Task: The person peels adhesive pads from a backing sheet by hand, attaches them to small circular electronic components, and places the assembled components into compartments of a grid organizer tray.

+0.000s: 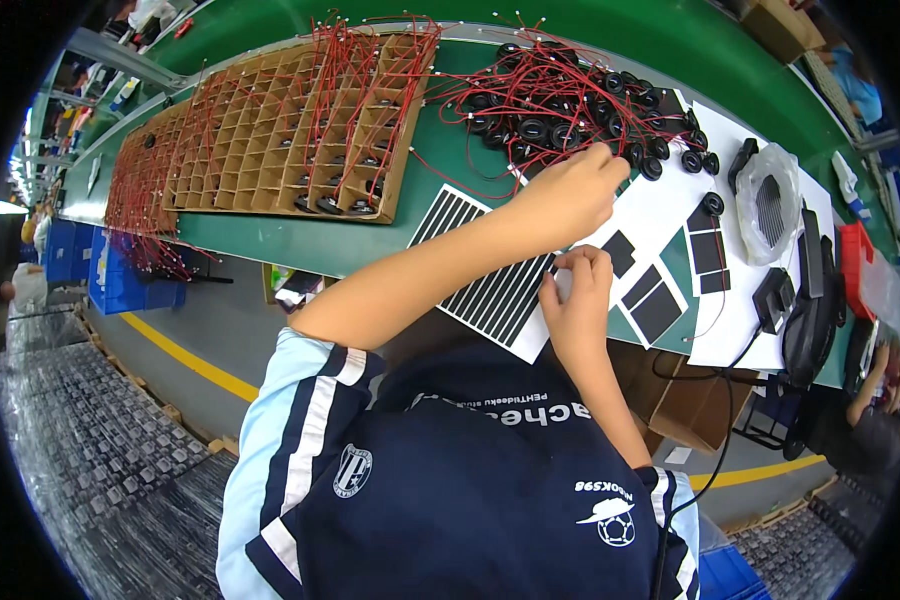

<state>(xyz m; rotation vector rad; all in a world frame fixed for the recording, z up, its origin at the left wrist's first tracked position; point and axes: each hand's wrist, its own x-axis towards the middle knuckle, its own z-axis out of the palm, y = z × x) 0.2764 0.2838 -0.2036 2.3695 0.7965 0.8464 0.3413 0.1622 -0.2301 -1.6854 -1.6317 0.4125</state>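
Note:
My left hand (582,195) reaches across the bench to the near edge of a heap of small round black speakers (533,130) with red wires. Its fingers are pinched together, and what they hold is hidden. Closer to me, my right hand (580,300) is at the right edge of a white sheet with black adhesive strips (485,285). Thumb and fingers curl together there around something pale that I cannot make out. The striped sheet lies under my left forearm and juts over the bench's front edge.
Cardboard divider trays (260,125) holding wired speakers fill the left of the green bench (430,165). To the right lie sheets with black rectangles (656,305), a clear plastic bag (770,205) and a black adapter (773,298) with its cable. An open carton (705,405) stands below.

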